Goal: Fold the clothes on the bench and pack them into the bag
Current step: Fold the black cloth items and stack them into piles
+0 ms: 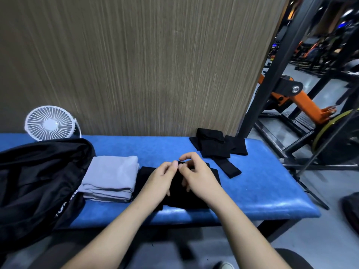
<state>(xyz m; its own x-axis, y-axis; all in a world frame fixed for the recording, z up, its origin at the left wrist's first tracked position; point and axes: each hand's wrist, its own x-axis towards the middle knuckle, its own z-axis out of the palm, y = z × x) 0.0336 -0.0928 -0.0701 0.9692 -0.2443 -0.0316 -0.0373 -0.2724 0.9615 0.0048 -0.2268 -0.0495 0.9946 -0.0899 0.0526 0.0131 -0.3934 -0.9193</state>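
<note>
Currently both hands work at the far edge of the black garment (196,199), which lies flat on the blue surface (262,191) directly under the wrists. Left hand (161,179): thumb and forefinger pinch a small piece of black cloth at the far edge. Right hand (196,175): fingers curled, fingertips meeting the same spot; it appears to pinch the cloth too, though black on black hides the exact contact. Judgement: the two grips close together at one point suggest a corner or hem being straightened or lined up before the next fold; flat placement on the surface keeps the lower layers from shifting.

Just left of the left grip, touching or nearly touching the black garment: grey folded stack (110,177), edges squared, probably finished and parked beside the bag for a short move in. Further left: black bag (38,171), slumped, mouth facing the stack; cannot tell what is inside.

Beyond and right of the right grip: loose black clothes (215,144), overlapping, one strip trailing toward the near edge; not yet folded, kept apart from the finished stack.

Far left behind the bag: white fan (50,123). Right, off the surface: gym machine frame (287,55).

Progress estimate: mid-task, nothing visibly packed
</note>
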